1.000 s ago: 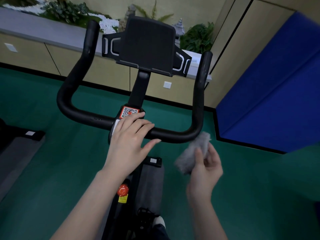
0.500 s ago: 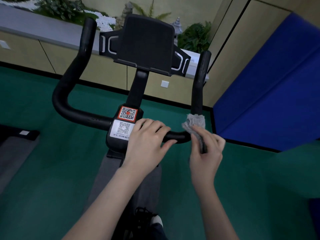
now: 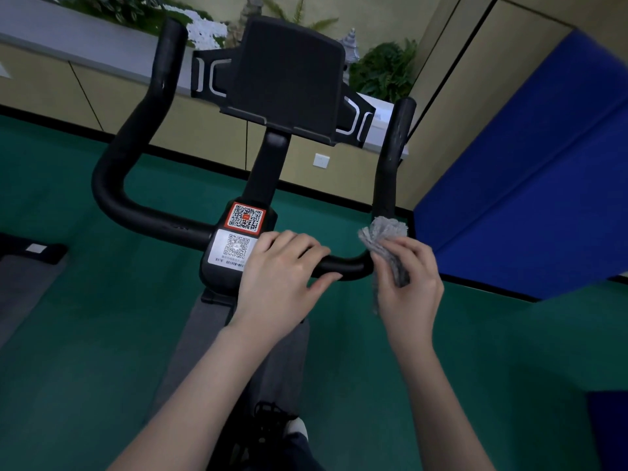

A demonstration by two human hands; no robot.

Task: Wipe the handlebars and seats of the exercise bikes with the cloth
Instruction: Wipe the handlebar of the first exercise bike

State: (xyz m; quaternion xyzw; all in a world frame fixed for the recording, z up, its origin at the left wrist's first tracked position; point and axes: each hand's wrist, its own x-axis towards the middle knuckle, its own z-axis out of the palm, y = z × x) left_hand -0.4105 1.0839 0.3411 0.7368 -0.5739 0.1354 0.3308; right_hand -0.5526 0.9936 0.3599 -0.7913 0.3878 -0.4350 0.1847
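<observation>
green floor (image 3: pixel 68 334); l hand (image 3: pixel 282 277) curled over handlebar (image 3: pixel 108 178), r hand (image 3: pixel 411 294) pinching cloth (image 3: pixel 384 232) at its bend.

One wide-angle camera rides on the person's head, above and just behind the handlebars (image 3: pixel 153 215), and faces forward and steeply down. It is close in: the forearms (image 3: pixel 190 396) enter at the bottom edge, with the left hand (image 3: pixel 278 277) and right hand (image 3: pixel 411 287) near mid-frame. The floor (image 3: pixel 85 317) fills the lower half; the wall (image 3: pixel 204 130) runs slanted across the top, its lines bowed by the lens.
</observation>
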